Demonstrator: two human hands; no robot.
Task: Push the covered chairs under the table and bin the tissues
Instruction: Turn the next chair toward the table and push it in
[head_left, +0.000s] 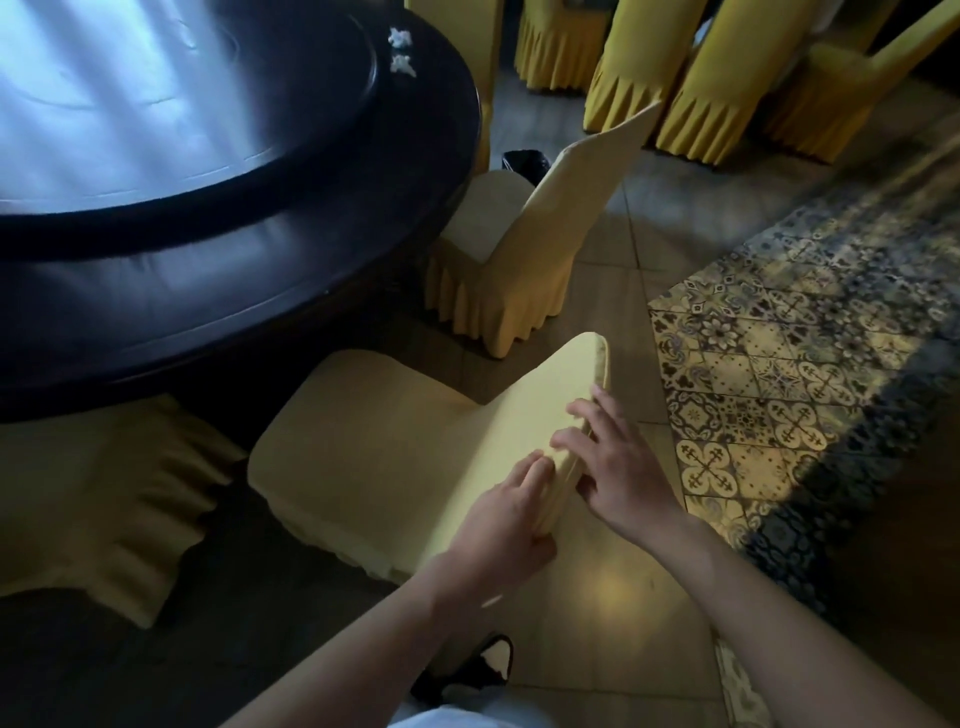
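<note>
1. Yellow fabric covers the nearest chair (374, 447), which stands at the edge of the round dark bench (218, 291), its seat partly out from under the rim.
2. The left hand (498, 525) clasps the top edge of that chair's backrest, fingers (530, 467) curled over the front face and thumb behind, closed on the cover.
3. The right hand (618, 467) holds the same edge just beside the left, fingers (587, 415) lying across the top and front of the backrest, gripping it.
4. A second covered chair (514, 249) stands farther along the bench, its seat turned toward the rim and its back tilted away.
5. Two crumpled white tissues (401, 51) lie on the bench top near its far edge, close together.
6. A black bin (525, 160) shows on the floor behind the second chair, partly hidden.
7. A third skirted cover (104, 509) hangs at the left under the bench rim.
8. More yellow-covered chairs (717, 78) are grouped in the background, well apart from the bench.
9. A patterned carpet (810, 374) lies on the tiled floor (623, 613) to the right.
</note>
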